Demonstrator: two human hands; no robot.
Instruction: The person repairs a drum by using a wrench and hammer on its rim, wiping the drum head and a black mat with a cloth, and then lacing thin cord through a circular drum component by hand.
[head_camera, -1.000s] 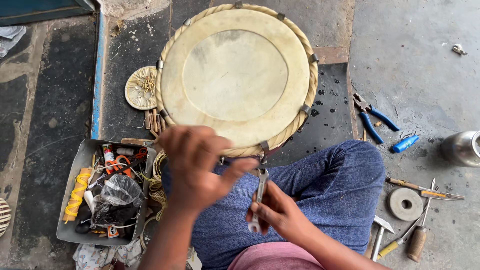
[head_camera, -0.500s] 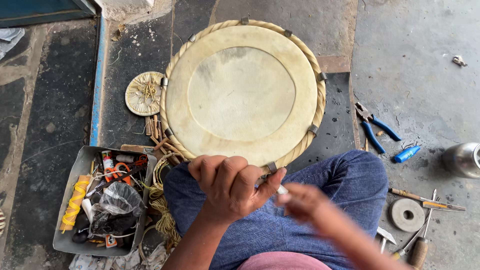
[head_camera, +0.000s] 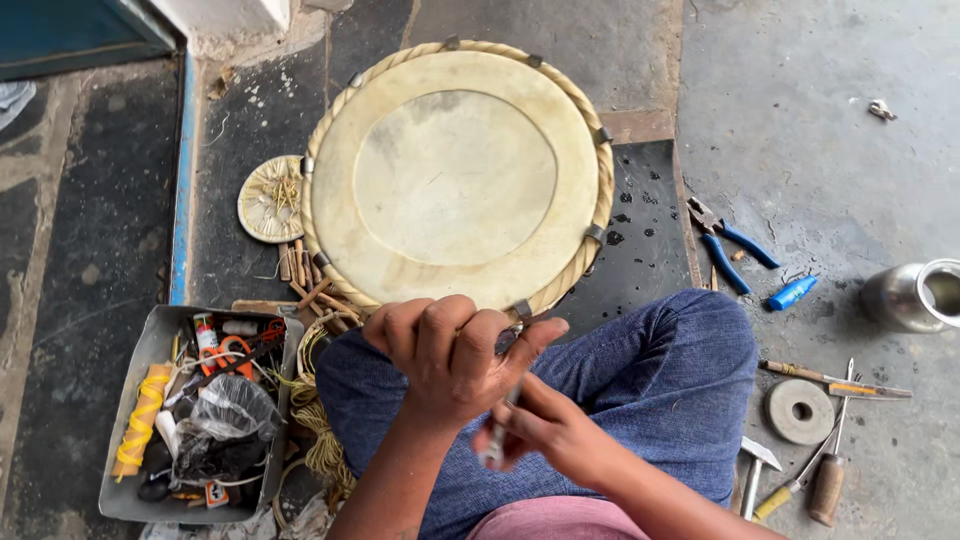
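Close together — both hands (head_camera: 455, 355) (head_camera: 550, 430) at drum (head_camera: 455, 175) rim, near edge.

My left hand (head_camera: 455, 355) curls knuckles-up, fingers bent; my right hand (head_camera: 545, 430) sits just below it, fingers pinched shut, forearms converging

Blue jeans, pink shirt, bare forearms.

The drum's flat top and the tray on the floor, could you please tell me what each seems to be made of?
The drum's top looks like stretched animal hide: matt cream, with a paler round centre, laced by a twisted rope rim. The tray looks like thin sheet metal: dull grey, with folded edges.
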